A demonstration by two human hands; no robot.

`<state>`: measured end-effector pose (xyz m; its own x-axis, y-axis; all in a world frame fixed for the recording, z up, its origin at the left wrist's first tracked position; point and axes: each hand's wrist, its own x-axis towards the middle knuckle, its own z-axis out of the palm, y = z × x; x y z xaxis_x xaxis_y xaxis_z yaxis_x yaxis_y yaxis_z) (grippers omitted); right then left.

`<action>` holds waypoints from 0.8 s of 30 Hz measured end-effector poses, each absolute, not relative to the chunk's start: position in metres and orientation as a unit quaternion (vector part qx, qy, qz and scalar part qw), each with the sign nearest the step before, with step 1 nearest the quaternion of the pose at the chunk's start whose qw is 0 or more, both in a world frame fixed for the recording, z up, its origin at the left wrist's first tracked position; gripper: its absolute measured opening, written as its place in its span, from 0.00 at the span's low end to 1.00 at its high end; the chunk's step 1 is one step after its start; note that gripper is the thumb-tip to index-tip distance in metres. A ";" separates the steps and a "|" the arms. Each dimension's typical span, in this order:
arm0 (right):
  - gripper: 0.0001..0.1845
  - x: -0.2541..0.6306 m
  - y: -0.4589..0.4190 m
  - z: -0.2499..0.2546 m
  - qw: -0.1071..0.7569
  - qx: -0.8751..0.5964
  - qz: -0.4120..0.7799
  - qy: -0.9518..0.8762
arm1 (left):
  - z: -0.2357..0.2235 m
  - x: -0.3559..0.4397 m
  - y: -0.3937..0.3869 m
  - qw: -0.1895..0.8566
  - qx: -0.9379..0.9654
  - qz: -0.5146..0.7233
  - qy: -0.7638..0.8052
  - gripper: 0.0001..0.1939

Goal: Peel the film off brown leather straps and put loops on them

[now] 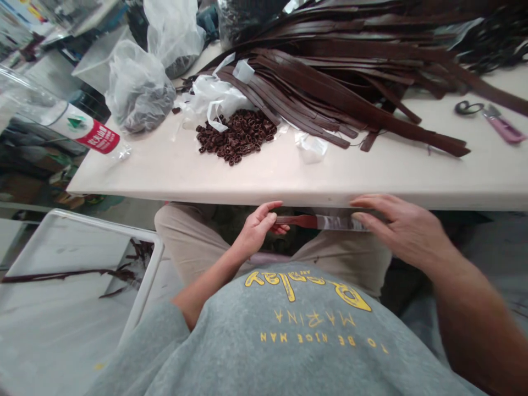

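Note:
My left hand (256,230) pinches one end of a reddish-brown leather strap (305,221) between thumb and fingers, just below the table's front edge and above my lap. Toward the right the strap carries a shiny, see-through film or sleeve (336,223). At that end my right hand (406,231) closes thumb and fingers on the film-covered part. The far end of the strap is hidden behind my right hand. On the tabletop beyond lie a pile of small brown leather loops (239,137) and a large bundle of long brown leather straps (322,82).
Scissors (468,108) and a pink-handled cutter (505,126) lie at the table's right. Crumpled white plastic (311,147) rests near the straps. Filled plastic bags (138,91) and a tilted water bottle (88,129) are at left. A white bin (61,313) with brown strips stands lower left.

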<state>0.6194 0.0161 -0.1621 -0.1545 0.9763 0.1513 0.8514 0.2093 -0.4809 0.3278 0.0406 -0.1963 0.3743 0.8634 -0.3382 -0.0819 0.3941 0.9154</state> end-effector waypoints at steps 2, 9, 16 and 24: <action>0.16 0.579 0.020 -0.166 0.284 -0.535 0.197 -0.771 | -0.196 0.334 0.039 0.697 0.450 0.335 0.447 0.29; 0.08 0.496 0.034 -0.191 0.394 -0.466 0.233 -0.757 | -0.194 0.337 0.040 0.681 0.463 0.375 0.425 0.26; 0.09 0.511 0.037 -0.191 0.391 -0.485 0.256 -0.739 | -0.192 0.329 0.041 0.691 0.450 0.374 0.426 0.29; 0.08 0.513 0.038 -0.187 0.369 -0.481 0.267 -0.749 | -0.191 0.323 0.044 0.614 0.557 0.349 0.438 0.28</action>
